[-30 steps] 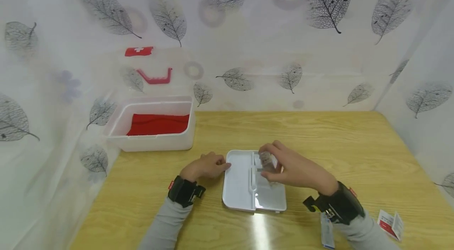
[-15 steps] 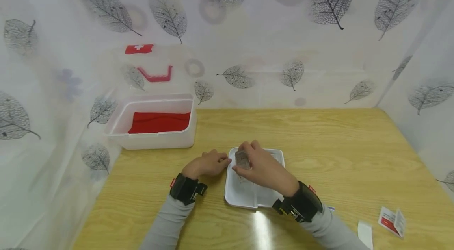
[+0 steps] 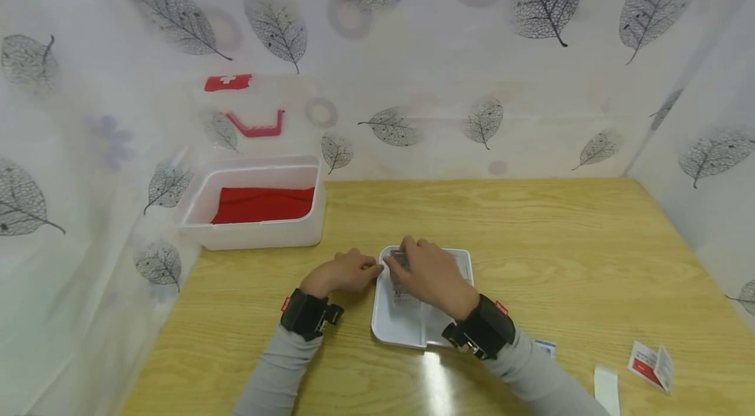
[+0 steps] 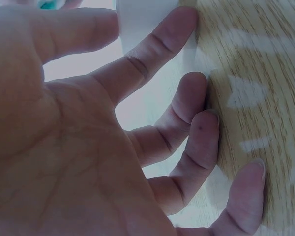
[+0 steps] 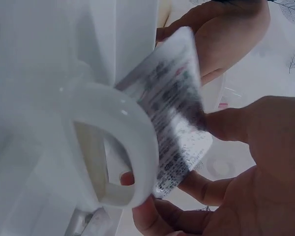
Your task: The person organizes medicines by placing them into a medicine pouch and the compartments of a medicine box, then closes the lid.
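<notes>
A white tray (image 3: 389,329) with two compartments lies on the wooden table, and the right wrist view shows its looped white handle (image 5: 146,142) on the divider. My right hand (image 3: 433,275) pinches a flat printed packet (image 5: 174,110) between thumb and fingers over the left compartment. That packet looks partly see-through from above, and its print is too blurred to read. At the tray's left edge, my left hand (image 3: 345,272) rests with loosely bent fingers (image 4: 196,137), tips on the tabletop and thumb side close to the rim. The right forearm and hand hide part of the right compartment.
A translucent box (image 3: 307,237) holding red cloth (image 3: 262,204) stands at back left, below a red handle (image 3: 255,131) and a red cross label (image 3: 227,82). At front right lie a blue-white packet (image 3: 545,348), a white strip (image 3: 607,390) and a folded leaflet (image 3: 651,365).
My right hand has carried the packet from the right compartment leftward over the left one, and the packet now hangs lower. The white strip has come into sight. The left hand has stayed put.
</notes>
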A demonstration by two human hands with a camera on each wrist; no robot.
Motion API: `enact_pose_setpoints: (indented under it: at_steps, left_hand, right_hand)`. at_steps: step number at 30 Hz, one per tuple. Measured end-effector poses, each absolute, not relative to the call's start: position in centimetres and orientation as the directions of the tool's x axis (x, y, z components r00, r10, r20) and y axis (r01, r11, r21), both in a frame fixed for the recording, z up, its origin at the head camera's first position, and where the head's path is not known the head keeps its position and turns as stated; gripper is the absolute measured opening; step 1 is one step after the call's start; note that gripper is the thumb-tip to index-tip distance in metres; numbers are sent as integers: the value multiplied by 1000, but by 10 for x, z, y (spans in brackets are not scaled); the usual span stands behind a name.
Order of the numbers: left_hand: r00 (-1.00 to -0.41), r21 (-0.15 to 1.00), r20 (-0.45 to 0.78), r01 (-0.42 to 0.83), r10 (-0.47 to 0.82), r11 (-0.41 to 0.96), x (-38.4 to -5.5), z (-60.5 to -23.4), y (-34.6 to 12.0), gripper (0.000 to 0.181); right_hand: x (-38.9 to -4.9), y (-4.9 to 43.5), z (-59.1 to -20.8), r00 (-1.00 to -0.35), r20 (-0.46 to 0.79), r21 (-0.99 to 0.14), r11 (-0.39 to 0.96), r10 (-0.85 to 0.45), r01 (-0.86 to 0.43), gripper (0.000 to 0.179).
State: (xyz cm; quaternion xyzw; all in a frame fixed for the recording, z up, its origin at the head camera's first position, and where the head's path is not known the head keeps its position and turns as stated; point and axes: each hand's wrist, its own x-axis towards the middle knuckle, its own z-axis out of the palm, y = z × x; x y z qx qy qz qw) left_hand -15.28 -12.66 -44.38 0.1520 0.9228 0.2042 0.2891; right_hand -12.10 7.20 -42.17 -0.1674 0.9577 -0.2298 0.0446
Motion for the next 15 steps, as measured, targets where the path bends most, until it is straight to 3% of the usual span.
enact_pose_setpoints:
  at_steps: [9, 15]
  left_hand:
    - [-783, 471, -478, 153, 397, 869, -150, -438, -125, 39]
    - [-784, 469, -468, 169, 407, 867, -149, -436, -126, 33]
  right_hand:
    - [-124, 68, -428, -927, -108, -354, 885, -359, -302, 41]
    - [-118, 71, -428, -912, -82, -297, 883, -402, -363, 38]
